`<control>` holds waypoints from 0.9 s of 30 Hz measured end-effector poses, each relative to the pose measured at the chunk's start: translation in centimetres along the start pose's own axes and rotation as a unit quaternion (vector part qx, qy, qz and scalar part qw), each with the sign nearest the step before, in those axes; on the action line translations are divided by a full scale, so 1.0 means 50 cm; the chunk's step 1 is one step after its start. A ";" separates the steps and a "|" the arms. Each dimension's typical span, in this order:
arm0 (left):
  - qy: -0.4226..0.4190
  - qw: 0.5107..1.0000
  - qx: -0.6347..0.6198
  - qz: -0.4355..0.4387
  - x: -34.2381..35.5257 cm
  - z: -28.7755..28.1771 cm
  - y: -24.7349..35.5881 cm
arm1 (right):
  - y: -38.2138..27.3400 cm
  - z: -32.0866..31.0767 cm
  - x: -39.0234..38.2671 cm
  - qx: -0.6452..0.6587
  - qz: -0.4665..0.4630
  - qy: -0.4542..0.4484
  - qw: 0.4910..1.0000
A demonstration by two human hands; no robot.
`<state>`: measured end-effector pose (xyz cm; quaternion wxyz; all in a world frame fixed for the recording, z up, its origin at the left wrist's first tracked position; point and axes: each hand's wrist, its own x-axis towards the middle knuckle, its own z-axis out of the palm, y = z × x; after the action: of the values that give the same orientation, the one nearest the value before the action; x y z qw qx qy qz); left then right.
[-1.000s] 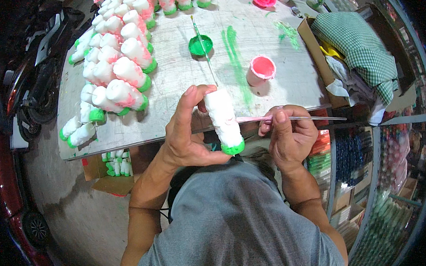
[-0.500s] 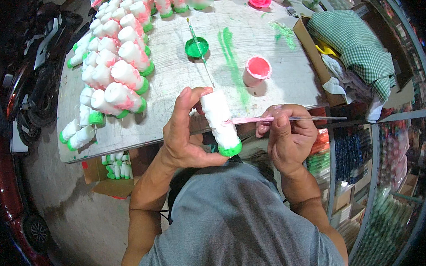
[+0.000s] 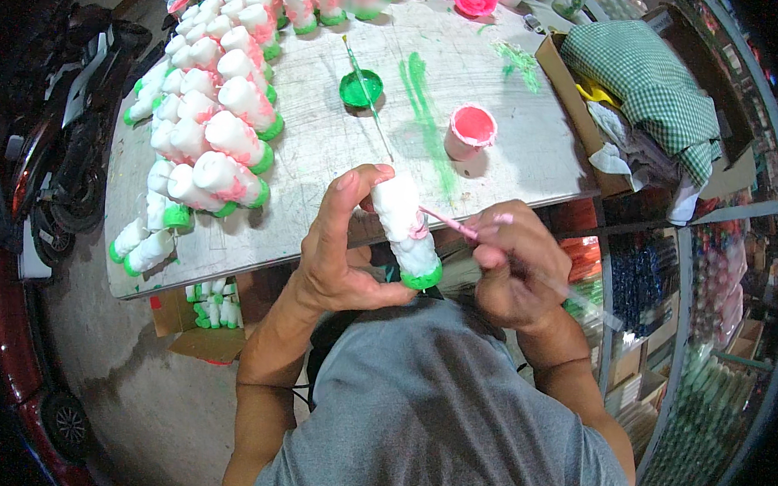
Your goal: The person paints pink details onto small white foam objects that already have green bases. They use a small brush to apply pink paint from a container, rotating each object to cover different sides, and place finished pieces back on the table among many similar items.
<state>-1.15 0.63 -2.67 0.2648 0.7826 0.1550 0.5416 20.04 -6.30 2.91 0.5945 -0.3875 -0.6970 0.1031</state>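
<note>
My left hand (image 3: 340, 254) holds a lumpy white candle (image 3: 395, 210) with a green end, gripped lengthwise between thumb and fingers. The candle leans, its green end lower and toward me. A fresh pink patch shows on its right side. In my right hand (image 3: 524, 272) is a thin paintbrush (image 3: 447, 220), its pink-coated tip touching that patch. The brush's rear end is smeared by motion. Beyond my hands stands a cup of pink paint (image 3: 472, 129). Left of it sits a round green paint dish (image 3: 362, 89), with a second brush (image 3: 353, 58) lying across it.
Rows of white candles (image 3: 238, 103) with pink marks and green ends cover the table's (image 3: 304, 186) left side. A cardboard box (image 3: 560, 85) with checked cloth (image 3: 648, 76) stands at the right. Below the table are an open box of candles (image 3: 200, 321) and, to the right, stocked shelves (image 3: 642, 283).
The brush has tilted, its rear end swinging down toward me as my right hand turned. The pink patch on the candle has grown. My left hand has shifted slightly right with the candle.
</note>
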 end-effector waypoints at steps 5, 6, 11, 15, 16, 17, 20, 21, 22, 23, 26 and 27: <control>0.006 1.000 0.014 0.023 0.008 0.001 -0.002 | -0.018 -0.003 -0.003 -0.029 -0.067 -0.073 0.995; 0.004 1.000 0.021 0.022 0.007 0.000 -0.002 | -0.023 -0.010 0.000 -0.030 -0.052 -0.097 0.993; -0.006 0.999 0.019 0.030 0.003 0.000 -0.003 | -0.009 -0.002 -0.019 0.140 0.082 0.014 0.987; -0.010 0.999 0.010 0.037 0.005 0.002 0.001 | -0.005 0.012 -0.023 0.228 0.196 0.073 0.951; -0.009 0.999 0.006 0.039 0.005 0.003 0.001 | 0.003 0.006 -0.024 0.212 0.202 0.067 0.954; -0.009 0.999 0.002 0.041 0.006 0.003 0.000 | 0.012 0.003 -0.025 0.195 0.208 0.060 0.957; -0.011 0.999 0.005 0.032 0.005 0.006 0.003 | 0.017 0.006 -0.026 0.237 0.185 0.103 0.948; -0.009 0.999 0.003 0.035 0.006 0.008 0.003 | 0.014 0.008 -0.028 0.248 0.185 0.116 0.944; -0.006 0.999 0.002 0.038 0.007 0.010 0.002 | 0.012 0.009 -0.028 0.276 0.191 0.113 0.935; -0.004 0.999 0.000 0.040 0.007 0.012 0.002 | 0.012 0.010 -0.029 0.281 0.206 0.107 0.931; -0.007 0.999 -0.001 0.040 0.010 0.011 0.004 | 0.019 0.012 -0.032 0.283 0.234 0.097 0.925; -0.008 0.999 -0.002 0.035 0.010 0.010 0.005 | 0.020 0.011 -0.032 0.274 0.223 0.106 0.929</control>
<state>-0.48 0.57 -2.27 0.2488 0.7913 0.1246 0.5444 19.95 -6.52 0.95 0.7096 -0.3636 -0.4700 0.3786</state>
